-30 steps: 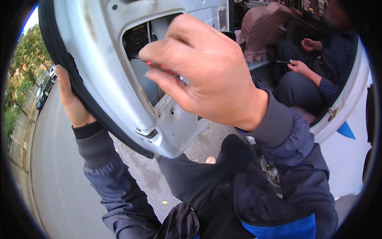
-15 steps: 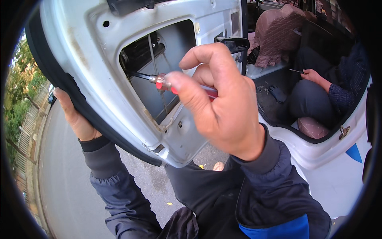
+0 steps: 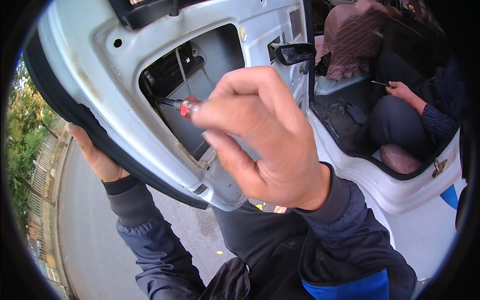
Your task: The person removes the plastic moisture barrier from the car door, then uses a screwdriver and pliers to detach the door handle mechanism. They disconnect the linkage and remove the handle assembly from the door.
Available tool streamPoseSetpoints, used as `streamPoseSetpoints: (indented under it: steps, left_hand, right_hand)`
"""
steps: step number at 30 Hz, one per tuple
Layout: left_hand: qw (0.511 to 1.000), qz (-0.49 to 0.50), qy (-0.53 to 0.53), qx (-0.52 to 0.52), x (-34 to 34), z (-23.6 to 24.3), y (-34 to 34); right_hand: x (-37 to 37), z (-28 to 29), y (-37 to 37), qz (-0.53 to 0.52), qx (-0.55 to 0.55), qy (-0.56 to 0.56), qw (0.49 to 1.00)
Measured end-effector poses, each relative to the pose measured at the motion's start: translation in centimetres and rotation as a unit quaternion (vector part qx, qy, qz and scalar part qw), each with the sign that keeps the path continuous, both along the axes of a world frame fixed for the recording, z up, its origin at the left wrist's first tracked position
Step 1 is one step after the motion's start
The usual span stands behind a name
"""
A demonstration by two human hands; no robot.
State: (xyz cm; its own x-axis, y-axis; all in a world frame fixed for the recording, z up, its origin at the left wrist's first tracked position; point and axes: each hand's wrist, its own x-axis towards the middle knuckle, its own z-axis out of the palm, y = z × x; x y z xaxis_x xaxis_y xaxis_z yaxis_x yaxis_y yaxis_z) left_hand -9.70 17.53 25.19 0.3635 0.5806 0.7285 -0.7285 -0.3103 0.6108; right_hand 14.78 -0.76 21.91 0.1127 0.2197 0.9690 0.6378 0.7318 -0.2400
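Note:
A white van door [image 3: 107, 95], stripped of its inner trim, stands open before me. My left hand [image 3: 97, 155] grips its black-sealed outer edge; the thumb shows and the other fingers are hidden behind it. My right hand [image 3: 272, 140] is curled at a screwdriver [image 3: 189, 107] with a clear red handle. Motion blurs those fingers, and they cover most of the handle. The screwdriver's shaft reaches left into the large cutout in the door panel; its tip is lost in the dark. Inside the cutout are a black handle housing [image 3: 172, 70] and a thin metal rod [image 3: 181, 72].
At right, another person's hand [image 3: 398, 91] holds a thin metal tool inside the van. Gloves [image 3: 356, 114] lie on the van floor near a quilted seat [image 3: 352, 37]. A black inner door handle [image 3: 295, 53] juts out beyond my right hand. Road [image 3: 95, 220] lies below left.
My right hand has turned around the screwdriver, its thumb swinging down and its fingers over the handle. The door and screwdriver sit slightly further left in view. My left hand keeps its hold.

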Motion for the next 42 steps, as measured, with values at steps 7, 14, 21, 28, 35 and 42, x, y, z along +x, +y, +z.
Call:
streamPoseSetpoints:
  steps: [7,14,21,28,35,42]
  left_hand:
    - [1.000,-0.003,-0.030,-0.004,0.5,0.0,-0.2]
    - [0.995,0.099,0.016,0.005,-1.2,-1.0,1.4]
    - [0.945,0.268,0.185,-0.025,-5.2,-4.7,5.0]
    - [0.908,0.329,0.255,-0.054,-9.8,-8.2,1.4]
    - [0.905,0.334,0.259,-0.042,-9.0,-7.5,2.1]
    - [0.897,0.343,0.275,-0.043,-8.9,-7.6,2.1]
  right_hand:
    - [0.0,-0.1,0.2,-0.013,-0.004,-0.022,1.000]
    - [0.5,-0.4,1.0,0.041,-0.021,0.038,0.998]
    - [0.8,-1.2,0.9,0.090,-0.061,0.098,0.989]
    - [0.3,-1.6,1.4,0.101,-0.016,0.096,0.990]
    - [0.9,-1.8,1.0,0.089,-0.015,0.034,0.995]
    - [1.1,-1.4,0.9,0.110,-0.023,0.025,0.993]
